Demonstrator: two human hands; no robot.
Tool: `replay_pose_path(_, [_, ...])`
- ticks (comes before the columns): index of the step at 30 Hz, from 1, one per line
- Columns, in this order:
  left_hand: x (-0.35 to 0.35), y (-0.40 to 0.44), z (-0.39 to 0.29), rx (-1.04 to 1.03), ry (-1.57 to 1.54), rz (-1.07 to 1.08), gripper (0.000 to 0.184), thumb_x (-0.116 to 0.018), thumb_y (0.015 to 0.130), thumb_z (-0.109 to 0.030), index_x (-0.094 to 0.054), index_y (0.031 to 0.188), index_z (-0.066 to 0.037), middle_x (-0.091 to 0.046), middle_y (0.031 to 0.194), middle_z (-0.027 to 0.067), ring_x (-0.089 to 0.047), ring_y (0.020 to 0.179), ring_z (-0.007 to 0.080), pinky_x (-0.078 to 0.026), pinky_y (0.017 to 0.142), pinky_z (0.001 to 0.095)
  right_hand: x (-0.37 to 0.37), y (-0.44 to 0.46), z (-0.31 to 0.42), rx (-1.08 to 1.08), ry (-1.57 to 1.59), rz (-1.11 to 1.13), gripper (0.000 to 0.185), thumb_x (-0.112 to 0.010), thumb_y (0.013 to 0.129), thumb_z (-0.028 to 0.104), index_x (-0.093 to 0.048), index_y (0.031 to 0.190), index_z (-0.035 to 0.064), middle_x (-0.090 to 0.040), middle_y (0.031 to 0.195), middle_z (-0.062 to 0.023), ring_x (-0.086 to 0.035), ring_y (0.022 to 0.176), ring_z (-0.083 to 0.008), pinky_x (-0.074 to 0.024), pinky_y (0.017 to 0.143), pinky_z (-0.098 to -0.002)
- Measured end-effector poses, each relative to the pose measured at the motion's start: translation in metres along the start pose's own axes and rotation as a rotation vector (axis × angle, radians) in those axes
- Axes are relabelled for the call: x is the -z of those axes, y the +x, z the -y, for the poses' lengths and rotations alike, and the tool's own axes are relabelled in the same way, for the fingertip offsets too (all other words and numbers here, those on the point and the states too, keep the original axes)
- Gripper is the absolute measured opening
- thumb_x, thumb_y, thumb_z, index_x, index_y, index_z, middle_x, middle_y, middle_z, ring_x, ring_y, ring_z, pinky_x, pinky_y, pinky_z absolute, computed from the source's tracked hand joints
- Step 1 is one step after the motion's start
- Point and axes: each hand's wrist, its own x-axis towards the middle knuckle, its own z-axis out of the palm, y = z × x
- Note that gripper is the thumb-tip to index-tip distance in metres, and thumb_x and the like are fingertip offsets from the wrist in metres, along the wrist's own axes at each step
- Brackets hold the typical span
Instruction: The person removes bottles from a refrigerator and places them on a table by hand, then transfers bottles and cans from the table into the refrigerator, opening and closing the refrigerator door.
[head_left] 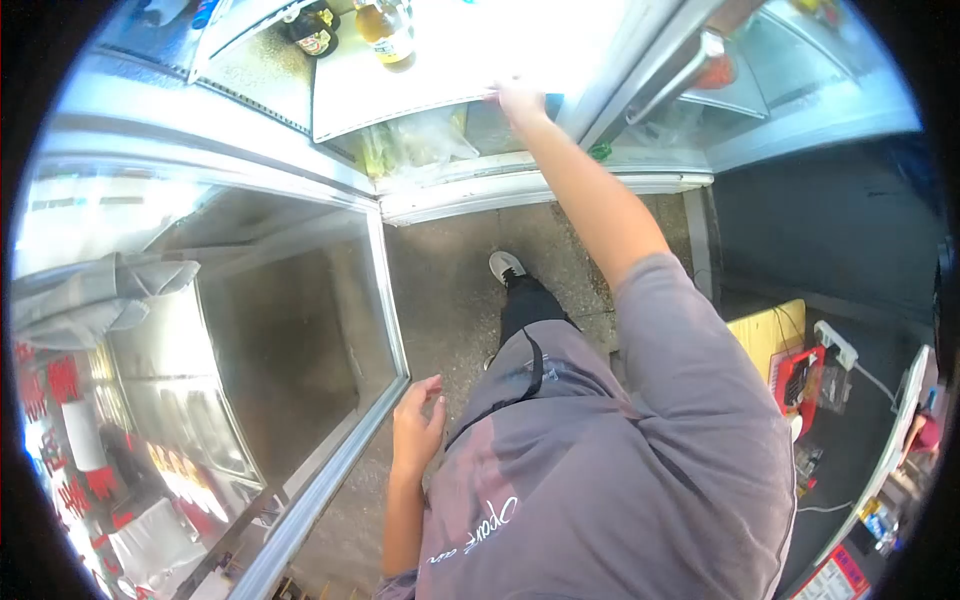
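My right hand reaches into an upright glass-door fridge, at the front edge of a bright white shelf. Glare and blur smear its fingers, so whether they grip anything is unclear. To its left on the shelf stand a bottle of yellowish drink and a dark bottle with a label. My left hand hangs low beside the metal frame of the open glass door, with loosely bent fingers and nothing visible in it.
Below the shelf lie clear plastic bags with something green inside. A second door with a metal handle is on the right. At lower right are a red object, a white power strip and a cable. My shoe rests on the floor.
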Motion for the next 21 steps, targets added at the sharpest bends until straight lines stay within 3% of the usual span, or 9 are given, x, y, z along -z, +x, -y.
replay_pose_path(3, [0.004,0.037,-0.020,0.034,0.029,0.014,0.031,-0.064,0.089,0.001,-0.066,0.120,0.002,-0.071,0.111,0.0170,-0.070,0.103,0.0273,-0.054,0.091,0.0358,-0.026,0.088,-0.007,0.108,0.076,0.020,0.040,-0.062,0.093,0.012,-0.053,0.128,-0.0049,-0.057,0.129,-0.0207,-0.062,0.113,-0.0278,-0.0541,0.094,-0.0391])
replay_pose_path(9, [0.017,0.102,-0.050,0.117,0.069,0.002,0.032,-0.064,0.088,-0.001,-0.065,0.120,0.001,-0.069,0.112,0.0194,-0.068,0.107,0.0334,-0.052,0.095,0.0389,-0.050,0.182,-0.007,0.257,0.079,-0.052,0.041,-0.062,0.092,0.012,-0.053,0.128,-0.0047,-0.057,0.129,-0.0205,-0.062,0.113,-0.0275,-0.0539,0.093,-0.0387])
replay_pose_path(21, [0.016,0.156,-0.078,0.120,0.138,0.062,0.033,-0.064,0.088,-0.003,-0.064,0.121,0.001,-0.067,0.116,0.0208,-0.065,0.111,0.0372,-0.050,0.097,0.0403,-0.055,0.197,-0.022,0.285,-0.024,-0.143,0.042,-0.063,0.090,0.012,-0.053,0.128,-0.0043,-0.057,0.130,-0.0200,-0.062,0.112,-0.0269,-0.0537,0.092,-0.0378])
